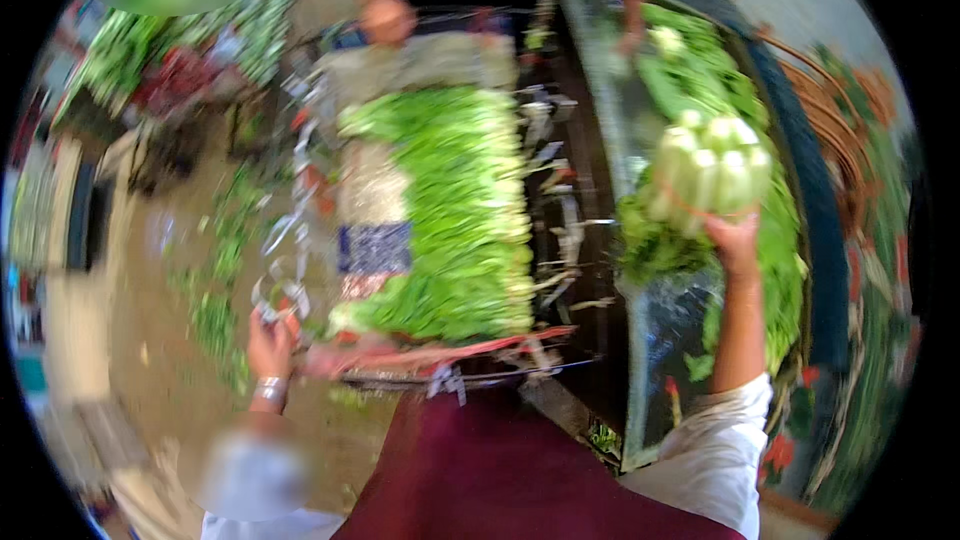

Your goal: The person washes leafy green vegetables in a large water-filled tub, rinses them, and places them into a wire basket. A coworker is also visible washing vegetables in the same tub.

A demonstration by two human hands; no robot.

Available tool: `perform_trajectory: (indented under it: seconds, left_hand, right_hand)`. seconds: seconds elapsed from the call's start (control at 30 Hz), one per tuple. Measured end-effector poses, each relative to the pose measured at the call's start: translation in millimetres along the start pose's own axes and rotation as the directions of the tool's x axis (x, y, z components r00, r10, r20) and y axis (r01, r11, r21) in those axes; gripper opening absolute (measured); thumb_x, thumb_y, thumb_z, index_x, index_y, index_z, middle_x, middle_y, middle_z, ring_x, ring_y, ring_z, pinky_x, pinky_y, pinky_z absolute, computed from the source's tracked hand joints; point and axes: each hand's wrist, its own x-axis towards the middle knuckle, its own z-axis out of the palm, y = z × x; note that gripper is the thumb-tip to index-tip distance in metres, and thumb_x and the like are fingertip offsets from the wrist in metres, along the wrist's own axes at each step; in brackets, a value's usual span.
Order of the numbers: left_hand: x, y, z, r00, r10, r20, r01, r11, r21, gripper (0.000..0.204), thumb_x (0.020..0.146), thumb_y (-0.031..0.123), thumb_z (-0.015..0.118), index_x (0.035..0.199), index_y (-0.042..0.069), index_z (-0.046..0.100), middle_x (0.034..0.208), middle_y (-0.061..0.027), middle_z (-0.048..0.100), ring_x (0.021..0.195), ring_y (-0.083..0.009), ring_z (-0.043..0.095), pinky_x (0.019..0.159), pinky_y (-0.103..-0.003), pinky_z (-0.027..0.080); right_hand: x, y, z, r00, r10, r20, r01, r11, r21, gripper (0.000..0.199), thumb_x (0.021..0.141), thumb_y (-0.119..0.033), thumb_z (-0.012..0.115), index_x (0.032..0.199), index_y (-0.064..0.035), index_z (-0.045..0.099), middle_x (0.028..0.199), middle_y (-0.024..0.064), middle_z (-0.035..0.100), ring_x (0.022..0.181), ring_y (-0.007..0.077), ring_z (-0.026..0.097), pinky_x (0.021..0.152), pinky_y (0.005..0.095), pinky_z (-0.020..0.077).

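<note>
My right hand (735, 237) is raised to the right and grips a bundle of leafy greens (708, 172) from below, its pale cut stem ends facing the camera. My left hand (270, 337) is closed on the near left corner of a wire basket (300, 170). The basket holds a thick stack of green leafy vegetables (450, 210) laid in rows. The picture is blurred by motion.
More loose greens (700, 70) lie on a plastic sheet to the right. Another person's hands (388, 18) reach toward the basket's far end from the top. Scraps of leaves (215, 270) litter the wet floor at left. Further vegetable piles (150, 40) stand at far left.
</note>
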Motion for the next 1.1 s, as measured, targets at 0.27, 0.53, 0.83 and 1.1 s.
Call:
perform_trajectory:
  seconds: [0.27, 0.53, 0.83, 1.1]
  left_hand:
    - [-20, 19, -13, 0.998, -0.069, -0.013, 0.069, 0.997, -0.021, 0.05, 0.091, 0.011, 0.064, 0.137, -0.002, 0.052, 0.101, -0.0185, 0.07, 0.084, -0.0261, 0.071, 0.076, -0.037, 0.056]
    - [-2, 42, -20, 0.992, 0.068, 0.106, -0.072, 0.997, 0.038, 0.054, 0.086, 0.008, 0.064, 0.135, -0.01, 0.05, 0.091, -0.0162, 0.067, 0.07, -0.028, 0.064, 0.066, -0.037, 0.052]
    - [3, 32, -29, 0.981, 0.022, 0.195, -0.016, 0.999, -0.031, 0.06, 0.082, 0.01, 0.066, 0.134, -0.011, 0.046, 0.087, -0.0134, 0.068, 0.073, -0.0298, 0.065, 0.067, -0.037, 0.052]
    - [-10, 21, -19, 0.99, 0.013, 0.139, -0.012, 1.0, -0.007, 0.066, 0.082, 0.007, 0.063, 0.142, -0.01, 0.04, 0.087, -0.0135, 0.066, 0.076, -0.0227, 0.066, 0.067, -0.033, 0.052]
  right_hand:
    - [87, 84, 323, 0.585, 0.336, 0.738, -0.172, 0.941, -0.292, 0.101, 0.069, -0.037, 0.088, 0.148, 0.0, 0.036, 0.143, 0.0135, 0.05, 0.132, 0.0258, 0.048, 0.114, 0.0393, 0.0356]
    - [-13, 379, 562, 0.26, 0.623, 0.738, 0.256, 0.692, -0.675, 0.094, 0.068, -0.051, 0.083, 0.139, -0.0022, 0.044, 0.134, 0.0236, 0.056, 0.121, 0.0373, 0.057, 0.103, 0.0424, 0.0454]
    - [-103, 392, 566, 0.322, 0.399, 0.859, 0.537, 0.67, -0.513, 0.092, 0.065, -0.057, 0.082, 0.136, -0.0105, 0.047, 0.123, 0.0179, 0.056, 0.112, 0.0372, 0.059, 0.097, 0.0493, 0.0463]
    - [-103, 392, 576, 0.456, 0.505, 0.732, 0.387, 0.629, -0.675, 0.102, 0.056, -0.063, 0.085, 0.134, -0.0069, 0.051, 0.118, 0.0148, 0.057, 0.112, 0.0319, 0.054, 0.096, 0.0455, 0.042]
